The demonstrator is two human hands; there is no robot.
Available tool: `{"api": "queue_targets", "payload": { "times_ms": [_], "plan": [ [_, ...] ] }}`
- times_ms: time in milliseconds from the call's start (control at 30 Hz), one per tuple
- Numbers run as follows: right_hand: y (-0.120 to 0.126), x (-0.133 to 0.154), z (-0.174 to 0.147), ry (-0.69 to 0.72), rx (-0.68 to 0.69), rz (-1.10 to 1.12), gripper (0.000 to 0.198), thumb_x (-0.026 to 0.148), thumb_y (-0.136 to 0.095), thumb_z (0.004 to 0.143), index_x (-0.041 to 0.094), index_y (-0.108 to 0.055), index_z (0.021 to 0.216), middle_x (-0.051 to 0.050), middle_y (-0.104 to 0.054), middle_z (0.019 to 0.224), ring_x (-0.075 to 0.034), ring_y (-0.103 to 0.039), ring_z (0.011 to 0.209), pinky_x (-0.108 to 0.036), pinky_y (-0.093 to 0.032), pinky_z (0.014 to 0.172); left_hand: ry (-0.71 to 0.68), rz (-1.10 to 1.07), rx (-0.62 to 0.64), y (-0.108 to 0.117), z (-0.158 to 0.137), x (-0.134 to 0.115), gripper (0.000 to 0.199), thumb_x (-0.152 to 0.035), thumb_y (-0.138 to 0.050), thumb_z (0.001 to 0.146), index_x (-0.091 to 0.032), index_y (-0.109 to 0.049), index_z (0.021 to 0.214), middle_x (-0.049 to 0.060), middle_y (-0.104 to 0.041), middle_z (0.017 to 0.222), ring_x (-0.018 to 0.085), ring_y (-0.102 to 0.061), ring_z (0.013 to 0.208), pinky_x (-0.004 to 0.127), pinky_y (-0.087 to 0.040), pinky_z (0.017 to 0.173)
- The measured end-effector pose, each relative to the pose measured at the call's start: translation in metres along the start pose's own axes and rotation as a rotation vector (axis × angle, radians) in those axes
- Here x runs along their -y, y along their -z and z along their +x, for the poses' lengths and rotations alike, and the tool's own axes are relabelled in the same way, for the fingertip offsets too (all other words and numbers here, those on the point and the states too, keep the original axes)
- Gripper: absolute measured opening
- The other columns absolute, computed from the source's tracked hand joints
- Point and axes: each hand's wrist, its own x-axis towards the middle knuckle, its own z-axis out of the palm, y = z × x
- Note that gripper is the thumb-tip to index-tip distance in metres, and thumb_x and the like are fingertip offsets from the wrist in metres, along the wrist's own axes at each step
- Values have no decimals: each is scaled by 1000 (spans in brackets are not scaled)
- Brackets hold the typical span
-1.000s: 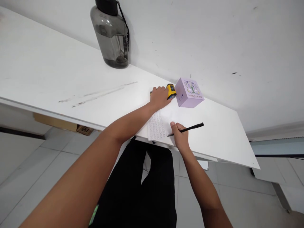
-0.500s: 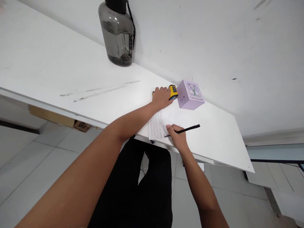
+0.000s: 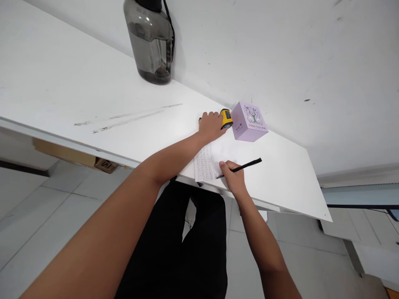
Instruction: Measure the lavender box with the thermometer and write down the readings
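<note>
My left hand (image 3: 212,125) lies over a yellow and black tape measure (image 3: 227,118), its fingers curled round the far side. Only the ends of the tape measure show past the hand. Below my left wrist is a white sheet of paper (image 3: 205,165) covered with rows of handwriting on its left part. My right hand (image 3: 234,177) pinches a slim black pen (image 3: 249,164) whose tip meets the paper near the writing. The pen slants, with its back end up to the right. My left forearm and right hand cover parts of the sheet.
A light purple tea box (image 3: 247,122) stands beside the tape measure, near the wall. Farther left, a grey see-through water bottle (image 3: 149,47) is part full. The white table (image 3: 289,178) carries dark scuff marks. A cardboard box (image 3: 68,153) sits beneath it.
The whole view has shifted slightly, so most things appear a little higher. Both hands keep their grips, and the pen stays at the paper with barely any movement.
</note>
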Motion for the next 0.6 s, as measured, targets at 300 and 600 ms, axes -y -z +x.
{"api": "queue_targets", "payload": {
  "times_ms": [300, 600],
  "plan": [
    [1, -2, 0, 3, 32, 10, 47, 45, -58, 83, 23, -32, 51, 6, -29, 51, -10, -32, 53, -25, -28, 52, 0, -2, 2, -1, 0, 0, 54, -55, -43, 95, -18, -54, 133, 16, -61, 124, 34, -52, 117, 46, -33, 98],
    [2, -2, 0, 6, -1, 7, 48, 46, -58, 84, 23, -33, 51, 6, -30, 52, -10, -32, 54, -25, -29, 52, -9, 2, -14, -1, 1, -1, 52, -55, -44, 95, -17, -56, 129, 16, -62, 123, 33, -53, 115, 45, -34, 96]
  ]
}}
